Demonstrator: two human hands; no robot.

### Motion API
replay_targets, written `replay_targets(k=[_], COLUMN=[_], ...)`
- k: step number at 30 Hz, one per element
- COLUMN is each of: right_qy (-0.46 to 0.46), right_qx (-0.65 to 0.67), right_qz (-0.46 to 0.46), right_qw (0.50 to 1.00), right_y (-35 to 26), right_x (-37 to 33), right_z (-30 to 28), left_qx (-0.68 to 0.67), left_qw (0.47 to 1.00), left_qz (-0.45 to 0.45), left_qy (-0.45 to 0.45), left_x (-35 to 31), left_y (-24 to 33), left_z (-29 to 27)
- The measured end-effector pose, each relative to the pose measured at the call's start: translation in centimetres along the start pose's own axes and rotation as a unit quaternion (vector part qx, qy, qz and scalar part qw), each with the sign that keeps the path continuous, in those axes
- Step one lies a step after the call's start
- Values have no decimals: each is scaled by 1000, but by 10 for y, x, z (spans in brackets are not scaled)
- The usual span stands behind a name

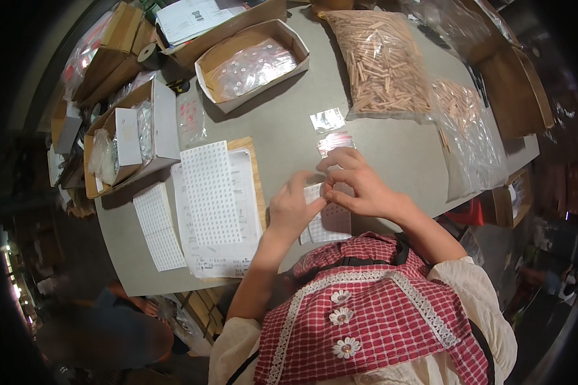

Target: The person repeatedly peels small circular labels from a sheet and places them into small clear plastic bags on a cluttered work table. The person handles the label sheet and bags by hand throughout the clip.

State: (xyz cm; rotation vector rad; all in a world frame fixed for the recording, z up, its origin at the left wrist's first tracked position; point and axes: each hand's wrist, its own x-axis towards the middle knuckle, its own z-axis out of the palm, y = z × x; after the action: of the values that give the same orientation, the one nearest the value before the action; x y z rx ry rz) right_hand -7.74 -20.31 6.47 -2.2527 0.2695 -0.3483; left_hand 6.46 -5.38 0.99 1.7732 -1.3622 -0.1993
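Both hands meet over a white sheet of small printed labels [332, 226] close to the table's near edge. The fingers of my left hand [291, 203] are pinched together at the sheet's upper part. Beside it my right hand [359, 190] is curled, thumb and index finger closed in a pinch near the left fingertips. Whatever lies between the fingers is too small or hidden to make out. Just beyond the right hand are small clear zip bags [335, 141] with reddish strips, and another shiny clear bag [327, 120] behind them.
On the left, a tall label sheet [210, 192] lies on papers over a wooden board [258, 186], with another label sheet [159, 228] beside it. Open boxes [253, 64] hold bagged parts. A large bag of wooden dowels [388, 67] and a second dowel bag [465, 141] occupy the right.
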Motion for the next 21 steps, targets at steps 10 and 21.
replay_targets(k=[10, 21], right_qy=[-8, 195], right_qx=[-92, -166], right_qz=[-21, 57], right_qw=[995, 965], right_y=[-3, 95], right_x=[-2, 55], right_z=[5, -8], left_qx=[5, 35], left_qw=[1000, 993], left_qz=[24, -101], left_qy=[-9, -46], left_x=[-1, -15], left_y=[-5, -23], left_z=[0, 12])
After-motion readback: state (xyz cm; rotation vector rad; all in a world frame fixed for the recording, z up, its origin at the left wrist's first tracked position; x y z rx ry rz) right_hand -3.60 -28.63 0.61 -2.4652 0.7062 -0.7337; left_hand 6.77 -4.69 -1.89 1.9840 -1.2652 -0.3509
